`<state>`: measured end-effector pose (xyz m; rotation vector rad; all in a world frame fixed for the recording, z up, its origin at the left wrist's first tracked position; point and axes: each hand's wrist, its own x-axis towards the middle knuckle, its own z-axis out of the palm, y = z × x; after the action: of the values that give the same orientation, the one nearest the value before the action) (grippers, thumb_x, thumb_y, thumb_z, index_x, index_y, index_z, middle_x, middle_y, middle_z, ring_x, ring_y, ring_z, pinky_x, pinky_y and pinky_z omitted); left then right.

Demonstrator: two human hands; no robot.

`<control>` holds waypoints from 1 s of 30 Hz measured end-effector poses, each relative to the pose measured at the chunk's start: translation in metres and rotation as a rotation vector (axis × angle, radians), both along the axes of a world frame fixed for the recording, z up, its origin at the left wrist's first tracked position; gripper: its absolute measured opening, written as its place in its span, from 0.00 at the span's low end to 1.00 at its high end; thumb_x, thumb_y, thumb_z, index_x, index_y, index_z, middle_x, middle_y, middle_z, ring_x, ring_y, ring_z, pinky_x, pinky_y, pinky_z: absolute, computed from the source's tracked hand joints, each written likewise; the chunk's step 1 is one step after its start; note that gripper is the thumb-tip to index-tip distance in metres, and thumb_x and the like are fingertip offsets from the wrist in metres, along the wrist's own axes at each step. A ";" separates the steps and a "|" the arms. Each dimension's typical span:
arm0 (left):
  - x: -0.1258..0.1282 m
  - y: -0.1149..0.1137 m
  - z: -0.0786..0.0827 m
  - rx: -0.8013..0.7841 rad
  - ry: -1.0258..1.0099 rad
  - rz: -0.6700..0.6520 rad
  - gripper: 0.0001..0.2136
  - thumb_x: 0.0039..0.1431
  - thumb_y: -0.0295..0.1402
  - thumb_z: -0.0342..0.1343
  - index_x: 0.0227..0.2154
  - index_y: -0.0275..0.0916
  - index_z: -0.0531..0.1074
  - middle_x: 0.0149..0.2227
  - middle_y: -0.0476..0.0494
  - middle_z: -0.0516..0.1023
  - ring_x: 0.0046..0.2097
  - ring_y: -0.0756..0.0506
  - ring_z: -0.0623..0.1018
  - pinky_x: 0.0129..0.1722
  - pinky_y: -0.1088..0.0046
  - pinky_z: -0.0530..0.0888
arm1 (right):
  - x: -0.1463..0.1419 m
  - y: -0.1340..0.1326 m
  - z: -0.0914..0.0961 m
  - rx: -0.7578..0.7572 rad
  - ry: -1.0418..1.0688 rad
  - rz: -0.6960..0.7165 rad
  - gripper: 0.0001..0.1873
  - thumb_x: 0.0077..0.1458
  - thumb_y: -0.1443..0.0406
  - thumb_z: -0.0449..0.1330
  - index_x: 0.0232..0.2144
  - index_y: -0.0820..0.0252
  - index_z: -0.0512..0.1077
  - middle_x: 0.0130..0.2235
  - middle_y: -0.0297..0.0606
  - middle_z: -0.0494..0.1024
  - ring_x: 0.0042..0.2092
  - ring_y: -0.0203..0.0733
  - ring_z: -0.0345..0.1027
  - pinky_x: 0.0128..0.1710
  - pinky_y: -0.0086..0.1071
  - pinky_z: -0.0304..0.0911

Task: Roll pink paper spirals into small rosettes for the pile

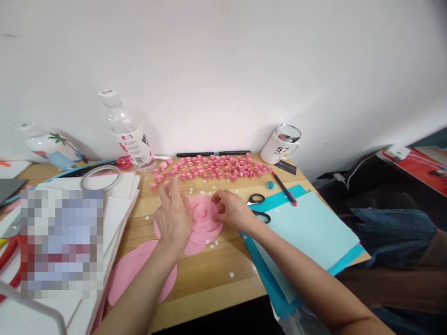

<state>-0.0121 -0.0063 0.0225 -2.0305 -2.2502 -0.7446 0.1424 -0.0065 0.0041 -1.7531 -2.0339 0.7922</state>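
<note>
The pink spiral (pixel 201 215) is being touched by the narrowed right hand (pixel 234 211), grip unclear, and flanked by the spread left hand (pixel 173 219). Light, even pressure is probably being required.

Two hands (pixel 173 211) (pixel 234 210) are working, dozens of pink rosettes (pixel 227 168) are lying, two bottles (pixel 52 148) (pixel 130 139) and one mug (pixel 275 148) are standing

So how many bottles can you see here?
2. One tall clear bottle stands near the wall, left of the pink paper rolls; the other bottle, showing a palm tree, is farther left.
</note>
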 end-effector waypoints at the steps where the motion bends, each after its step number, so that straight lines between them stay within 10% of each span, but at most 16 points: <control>1: 0.000 0.001 0.000 -0.015 0.021 -0.002 0.20 0.58 0.27 0.43 0.54 0.41 0.59 0.47 0.36 0.69 0.32 0.43 0.75 0.23 0.71 0.64 | -0.001 0.000 -0.001 0.016 0.011 0.002 0.16 0.38 0.73 0.61 0.34 0.60 0.68 0.34 0.35 0.70 0.29 0.34 0.63 0.28 0.27 0.55; 10: -0.001 0.005 -0.014 -0.126 0.081 -0.095 0.17 0.59 0.29 0.43 0.51 0.40 0.63 0.47 0.37 0.70 0.30 0.44 0.75 0.26 0.69 0.66 | 0.027 0.012 0.009 -0.235 0.701 0.077 0.07 0.50 0.62 0.59 0.27 0.61 0.72 0.29 0.36 0.74 0.30 0.36 0.67 0.31 0.29 0.62; 15: -0.004 0.007 -0.018 -0.001 -0.010 -0.141 0.14 0.59 0.33 0.45 0.45 0.37 0.69 0.42 0.36 0.74 0.41 0.39 0.74 0.36 0.65 0.69 | 0.037 0.021 -0.006 -0.364 1.309 -0.206 0.12 0.46 0.57 0.62 0.31 0.58 0.72 0.31 0.36 0.77 0.31 0.38 0.70 0.34 0.33 0.66; 20: -0.001 0.005 -0.015 -0.110 -0.598 -0.429 0.18 0.62 0.38 0.39 0.39 0.36 0.72 0.37 0.40 0.78 0.40 0.44 0.75 0.40 0.69 0.71 | 0.025 0.017 -0.019 -0.501 1.389 -0.240 0.12 0.43 0.59 0.65 0.28 0.61 0.73 0.28 0.36 0.77 0.29 0.37 0.69 0.33 0.31 0.66; 30: 0.010 0.005 -0.014 -0.409 -1.017 -0.363 0.15 0.46 0.38 0.59 0.36 0.35 0.73 0.30 0.44 0.79 0.30 0.48 0.76 0.23 0.77 0.70 | 0.020 0.008 -0.010 -0.493 1.352 -0.214 0.11 0.47 0.59 0.63 0.28 0.62 0.74 0.27 0.32 0.75 0.29 0.31 0.66 0.31 0.24 0.61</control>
<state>-0.0022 -0.0009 0.0081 -2.7053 -2.6443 -1.8244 0.1625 0.0011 -0.0063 -0.9784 -0.7553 1.8087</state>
